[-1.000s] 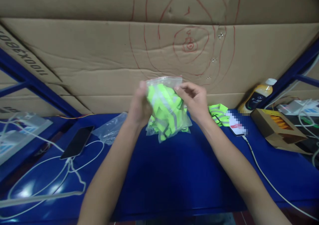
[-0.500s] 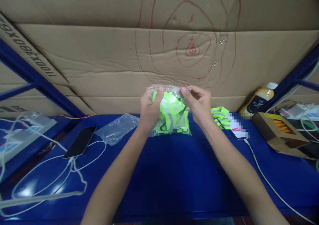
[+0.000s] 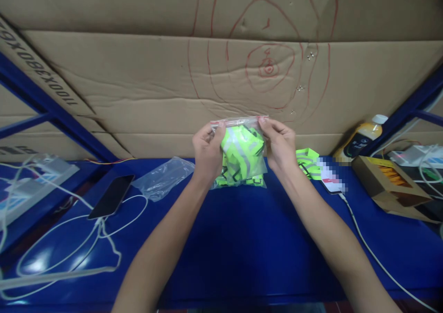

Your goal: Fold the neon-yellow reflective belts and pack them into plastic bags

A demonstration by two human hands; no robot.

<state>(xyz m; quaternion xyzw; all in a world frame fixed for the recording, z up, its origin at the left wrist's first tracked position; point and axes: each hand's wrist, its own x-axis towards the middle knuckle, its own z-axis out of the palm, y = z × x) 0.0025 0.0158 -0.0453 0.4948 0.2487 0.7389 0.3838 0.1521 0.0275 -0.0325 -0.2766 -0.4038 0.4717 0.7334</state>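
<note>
Between my hands is a clear zip-lock bag [image 3: 244, 149] with a folded neon-yellow reflective strap or vest inside, crossed by a silver stripe. My left hand [image 3: 209, 149] pinches the bag's top left corner, thumb in front. At the top right corner, my right hand [image 3: 279, 142] grips the red-lined seal edge between thumb and fingers. Behind and below the held bag, more neon-yellow material in clear plastic [image 3: 238, 180] shows partly. A loose neon-yellow reflective piece [image 3: 308, 163] lies right of my right hand.
On the blue table [image 3: 235, 243], an empty clear bag [image 3: 164, 177] and a dark phone [image 3: 111, 196] with white cables lie left. To the right are a lit phone [image 3: 332, 179], an open cardboard box [image 3: 391, 188] and a juice bottle [image 3: 362, 137]. Cardboard [image 3: 145, 73] stands behind.
The held bag has shifted slightly right and its top edge is stretched straighter. My right hand has moved a little toward the bag's top right corner.
</note>
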